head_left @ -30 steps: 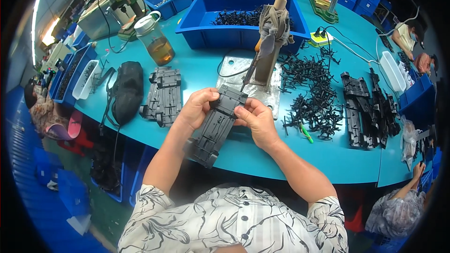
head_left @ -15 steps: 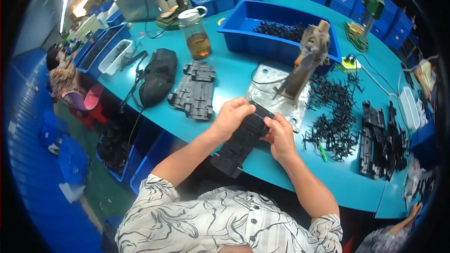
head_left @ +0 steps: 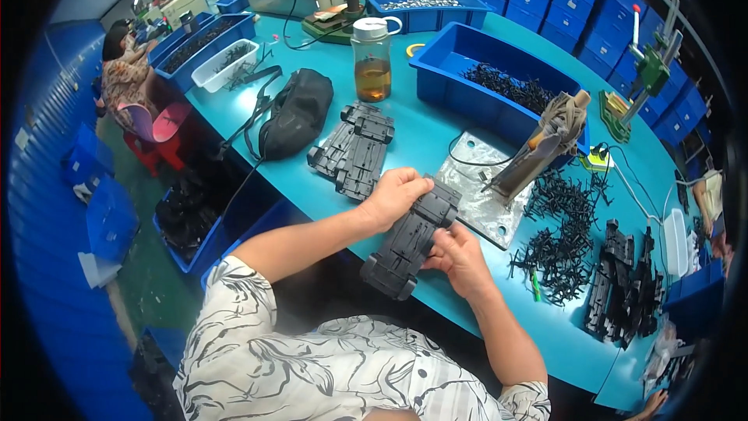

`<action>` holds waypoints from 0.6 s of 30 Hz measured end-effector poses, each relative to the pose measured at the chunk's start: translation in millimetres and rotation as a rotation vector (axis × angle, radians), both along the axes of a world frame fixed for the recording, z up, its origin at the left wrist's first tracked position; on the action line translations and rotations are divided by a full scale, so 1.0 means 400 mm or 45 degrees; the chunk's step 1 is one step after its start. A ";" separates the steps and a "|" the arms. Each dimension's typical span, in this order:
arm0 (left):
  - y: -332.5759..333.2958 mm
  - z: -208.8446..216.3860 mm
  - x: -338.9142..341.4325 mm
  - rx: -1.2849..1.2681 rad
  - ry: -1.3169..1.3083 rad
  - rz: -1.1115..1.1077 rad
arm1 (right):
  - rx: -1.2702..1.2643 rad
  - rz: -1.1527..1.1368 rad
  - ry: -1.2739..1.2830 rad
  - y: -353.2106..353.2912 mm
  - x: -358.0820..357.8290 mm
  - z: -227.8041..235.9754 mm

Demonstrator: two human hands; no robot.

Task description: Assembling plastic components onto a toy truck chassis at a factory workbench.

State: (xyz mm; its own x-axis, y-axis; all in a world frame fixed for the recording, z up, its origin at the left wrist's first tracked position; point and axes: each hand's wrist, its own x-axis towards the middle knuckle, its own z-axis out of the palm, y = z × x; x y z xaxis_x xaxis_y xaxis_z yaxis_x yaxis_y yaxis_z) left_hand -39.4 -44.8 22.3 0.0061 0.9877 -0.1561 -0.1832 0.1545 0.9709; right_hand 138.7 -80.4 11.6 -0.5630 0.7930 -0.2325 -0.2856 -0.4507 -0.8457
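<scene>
A black plastic toy-car chassis (head_left: 407,243) is held at a slant over the table's near edge. My left hand (head_left: 396,199) grips its far left side, thumb on top. At the right edge, about midway along, my right hand (head_left: 461,259) is closed with thumb and forefinger against the chassis; its other fingers are curled and partly hidden. Beyond my left hand lies a similar chassis (head_left: 354,148) on the tabletop. Past my right hand sits a silvery metal plate (head_left: 497,222), carrying an upright stand (head_left: 523,168) with a cloth-wrapped top.
Loose thin black parts (head_left: 557,238) are heaped on the right, with a green pen-like item (head_left: 535,284) beside them. More chassis (head_left: 615,288) stand farther right. A blue bin (head_left: 444,78), a drink bottle (head_left: 372,62) and a black pouch (head_left: 296,117) are beyond. Other people sit around.
My right hand has slid from the chassis's far end down its right edge. The left hand keeps its grip. The whole view has shifted and turned a little.
</scene>
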 end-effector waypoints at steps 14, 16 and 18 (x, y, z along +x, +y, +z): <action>0.127 -0.049 -0.431 0.348 1.567 0.527 | 0.087 -0.325 -0.272 0.109 -0.199 0.003; 0.131 -0.024 -0.408 0.102 1.503 0.349 | 0.083 -0.365 -0.291 0.160 -0.231 -0.001; 0.129 -0.011 -0.379 0.022 1.467 0.241 | 0.052 -0.344 -0.335 0.203 -0.253 -0.012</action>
State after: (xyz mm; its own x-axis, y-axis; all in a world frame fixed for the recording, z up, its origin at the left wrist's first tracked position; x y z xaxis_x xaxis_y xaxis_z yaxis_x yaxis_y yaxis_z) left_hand -190.9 6.6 18.0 -0.2777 0.9598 0.0403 0.7889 0.2039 0.5797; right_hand 37.6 1.0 6.9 -0.2575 0.9163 -0.3066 -0.1599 -0.3533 -0.9217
